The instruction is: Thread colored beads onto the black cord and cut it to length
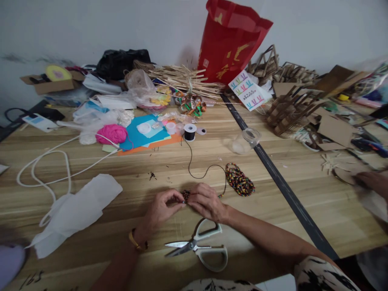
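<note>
Your left hand point(160, 208) and right hand point(207, 202) meet fingertip to fingertip, both pinched narrow on small beaded piece point(185, 195), held just above table point(127, 226). Landmark: scissors point(198, 244). Beaded piece just beyond scissors. Black cord point(200, 174) runs from hands to black spool point(190, 131), far beyond scissors. Coiled bead strand point(240, 180) beyond-right of scissors, near your right hand. White tissue point(75, 210) left of scissors, well apart. Another person's hand point(371, 182) far right.
</note>
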{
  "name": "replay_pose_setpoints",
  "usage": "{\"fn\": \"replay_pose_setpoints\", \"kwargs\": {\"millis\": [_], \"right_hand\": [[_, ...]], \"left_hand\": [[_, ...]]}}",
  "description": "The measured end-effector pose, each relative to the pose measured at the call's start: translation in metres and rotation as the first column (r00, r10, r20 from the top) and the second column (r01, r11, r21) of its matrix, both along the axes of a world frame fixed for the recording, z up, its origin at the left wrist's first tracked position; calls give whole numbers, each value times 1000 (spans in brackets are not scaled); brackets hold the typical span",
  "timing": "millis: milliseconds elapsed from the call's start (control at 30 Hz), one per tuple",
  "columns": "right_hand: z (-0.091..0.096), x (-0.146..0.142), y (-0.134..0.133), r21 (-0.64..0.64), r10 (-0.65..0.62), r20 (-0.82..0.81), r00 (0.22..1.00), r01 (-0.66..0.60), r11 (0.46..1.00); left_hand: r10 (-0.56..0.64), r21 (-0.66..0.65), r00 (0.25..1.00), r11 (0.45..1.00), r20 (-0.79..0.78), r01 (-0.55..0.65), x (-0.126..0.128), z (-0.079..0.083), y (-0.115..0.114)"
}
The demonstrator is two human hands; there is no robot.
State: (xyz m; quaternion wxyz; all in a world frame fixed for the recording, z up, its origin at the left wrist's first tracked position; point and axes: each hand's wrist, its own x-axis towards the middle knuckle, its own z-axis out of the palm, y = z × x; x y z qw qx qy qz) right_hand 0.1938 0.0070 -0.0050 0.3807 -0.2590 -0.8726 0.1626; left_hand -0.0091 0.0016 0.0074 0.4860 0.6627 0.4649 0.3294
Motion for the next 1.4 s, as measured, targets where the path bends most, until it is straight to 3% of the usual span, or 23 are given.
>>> {"fn": "replay_pose_setpoints", "kwargs": {"millis": [1400], "right_hand": [[1, -1, 0, 15, 4, -28, 1000, -3, 1000]], "left_hand": [[-26, 24, 999, 999, 22, 25, -2, -4, 0]]}}
